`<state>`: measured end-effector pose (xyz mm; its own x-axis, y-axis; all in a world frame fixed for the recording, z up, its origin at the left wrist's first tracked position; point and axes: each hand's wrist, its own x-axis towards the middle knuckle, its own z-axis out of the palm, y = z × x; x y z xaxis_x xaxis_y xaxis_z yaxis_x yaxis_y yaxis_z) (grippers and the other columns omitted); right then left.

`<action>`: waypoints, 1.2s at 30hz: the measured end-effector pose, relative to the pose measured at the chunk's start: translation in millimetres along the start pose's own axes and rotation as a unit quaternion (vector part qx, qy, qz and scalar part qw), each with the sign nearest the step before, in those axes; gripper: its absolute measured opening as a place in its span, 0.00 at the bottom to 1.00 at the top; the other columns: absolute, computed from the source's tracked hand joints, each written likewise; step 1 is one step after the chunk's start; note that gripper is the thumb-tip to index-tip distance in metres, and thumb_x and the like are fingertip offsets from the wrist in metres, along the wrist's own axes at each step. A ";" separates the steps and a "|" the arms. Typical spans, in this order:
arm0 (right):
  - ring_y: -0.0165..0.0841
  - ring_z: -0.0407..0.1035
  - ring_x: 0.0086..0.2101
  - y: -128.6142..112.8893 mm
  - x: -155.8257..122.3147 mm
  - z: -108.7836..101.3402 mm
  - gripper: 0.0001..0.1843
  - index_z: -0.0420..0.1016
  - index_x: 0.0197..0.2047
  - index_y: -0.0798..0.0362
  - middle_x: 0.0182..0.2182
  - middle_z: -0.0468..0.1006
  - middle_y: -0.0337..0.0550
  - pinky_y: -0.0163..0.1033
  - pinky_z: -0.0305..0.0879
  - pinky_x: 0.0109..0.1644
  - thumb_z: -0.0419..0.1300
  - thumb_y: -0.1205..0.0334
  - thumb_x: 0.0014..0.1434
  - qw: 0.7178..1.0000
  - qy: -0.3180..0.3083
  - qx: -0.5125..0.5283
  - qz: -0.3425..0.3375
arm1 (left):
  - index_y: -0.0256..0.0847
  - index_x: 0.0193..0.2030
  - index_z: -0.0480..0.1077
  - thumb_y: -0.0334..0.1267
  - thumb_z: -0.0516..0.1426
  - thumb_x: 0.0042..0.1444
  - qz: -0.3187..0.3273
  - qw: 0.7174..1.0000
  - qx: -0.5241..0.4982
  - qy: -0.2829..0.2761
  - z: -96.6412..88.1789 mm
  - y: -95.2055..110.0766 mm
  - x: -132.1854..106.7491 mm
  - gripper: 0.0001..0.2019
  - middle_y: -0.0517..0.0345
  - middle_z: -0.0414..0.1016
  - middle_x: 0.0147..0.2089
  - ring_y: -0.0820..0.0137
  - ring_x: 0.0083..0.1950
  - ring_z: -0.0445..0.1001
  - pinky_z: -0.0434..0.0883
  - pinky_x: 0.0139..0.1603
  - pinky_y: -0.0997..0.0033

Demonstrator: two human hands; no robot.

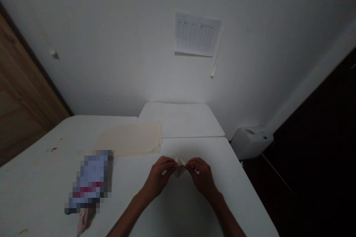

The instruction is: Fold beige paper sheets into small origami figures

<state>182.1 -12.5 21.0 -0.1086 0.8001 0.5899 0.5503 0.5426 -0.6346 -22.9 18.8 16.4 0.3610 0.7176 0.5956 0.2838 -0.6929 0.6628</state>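
Note:
Both my hands meet over the white table (178, 211), near its right half. My left hand (160, 176) and my right hand (201, 176) pinch a small cream folded paper (180, 166) between their fingertips, each hand gripping one side. The paper stands up in a small peak just above the tabletop. Behind the hands, to the left, lies a stack of cream paper sheets (130, 139).
A blurred-out flat object (90, 181) lies on the table's left part, with a pinkish scrap (85, 222) below it. A second white table (180, 118) abuts the far edge. A printed sheet (196, 35) hangs on the wall. A white bin (251, 140) stands on the floor at right.

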 end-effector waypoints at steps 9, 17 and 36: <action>0.32 0.72 0.32 7.5 -8.0 -2.8 0.08 0.76 0.36 0.50 0.33 0.78 0.43 0.36 0.70 0.36 0.56 0.61 0.63 0.999 -0.004 0.004 0.032 | 0.46 0.42 0.77 0.38 0.56 0.61 -0.047 0.998 -0.040 0.021 -5.3 -2.4 -6.1 0.08 0.53 0.78 0.45 0.66 0.46 0.77 0.75 0.46 0.62; 0.33 0.75 0.38 7.8 -14.9 4.8 0.09 0.76 0.42 0.49 0.38 0.80 0.42 0.36 0.73 0.41 0.55 0.62 0.64 0.996 -0.005 0.060 0.059 | 0.42 0.45 0.74 0.39 0.58 0.57 -0.168 0.984 -0.065 0.010 0.4 5.2 -7.4 0.10 0.52 0.77 0.50 0.65 0.43 0.78 0.77 0.44 0.63; 0.35 0.75 0.39 -10.1 -19.9 15.3 0.08 0.73 0.41 0.52 0.40 0.79 0.46 0.39 0.76 0.42 0.56 0.60 0.61 0.988 0.032 0.104 0.112 | 0.43 0.56 0.64 0.44 0.55 0.60 -0.201 0.978 -0.053 0.001 16.8 10.4 -11.4 0.19 0.48 0.74 0.50 0.63 0.44 0.76 0.76 0.43 0.60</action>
<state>166.1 -30.0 8.1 0.0534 0.8916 0.4497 0.3720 0.4001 -0.8375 -9.1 2.2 8.8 0.2366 0.9309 0.2781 0.3089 -0.3435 0.8869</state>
